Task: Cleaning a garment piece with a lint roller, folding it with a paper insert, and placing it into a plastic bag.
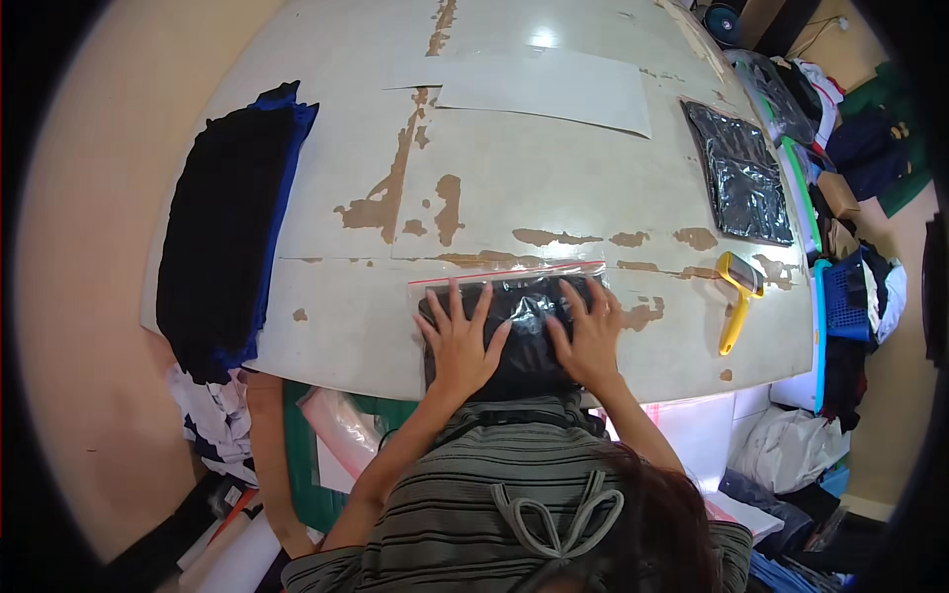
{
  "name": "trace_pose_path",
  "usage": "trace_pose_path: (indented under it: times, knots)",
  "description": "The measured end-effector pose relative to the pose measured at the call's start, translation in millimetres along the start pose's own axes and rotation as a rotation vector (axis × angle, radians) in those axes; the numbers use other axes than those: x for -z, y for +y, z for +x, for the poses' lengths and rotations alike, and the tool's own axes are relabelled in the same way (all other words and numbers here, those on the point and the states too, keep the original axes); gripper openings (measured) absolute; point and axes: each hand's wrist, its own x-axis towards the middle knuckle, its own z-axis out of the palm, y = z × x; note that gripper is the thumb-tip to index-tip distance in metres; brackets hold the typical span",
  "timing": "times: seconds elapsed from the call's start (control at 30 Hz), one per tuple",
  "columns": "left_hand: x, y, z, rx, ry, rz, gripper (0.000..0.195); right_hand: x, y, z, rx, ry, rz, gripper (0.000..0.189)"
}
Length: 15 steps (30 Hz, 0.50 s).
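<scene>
Before me at the table's front edge lies a clear plastic bag (pixel 528 311) with a red seal strip along its far side. Folded dark fabric fills the bag. My left hand (pixel 461 345) rests flat on its left part, fingers spread. On the right part, my right hand (pixel 591 337) presses down with its fingers apart as well. Neither hand grips anything. The near end of the bag meets my body, so its lower edge is partly hidden.
A stack of black and blue fabric (pixel 222 230) lies at the table's left. To the right are a yellow-handled lint roller (pixel 734 319) and a bagged dark garment (pixel 741 178). A white sheet (pixel 545 89) lies farther back on the worn table (pixel 334 296). A blue basket (pixel 845 296) stands beyond the right edge.
</scene>
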Motion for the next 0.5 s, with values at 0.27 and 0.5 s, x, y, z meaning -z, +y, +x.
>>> trace_pose_path:
  times: [0.27, 0.5]
  knots:
    - [-29.2, -3.2, 5.0, 0.001, -0.056, 0.055, 0.056, -36.1, 11.7, -5.1, 0.022, -0.063, -0.327, 0.051]
    - [-31.1, -4.1, 13.2, 0.018, -0.07, 0.083, 0.056, -46.6, 14.0, 0.5, 0.012, -0.038, -0.348, 0.05]
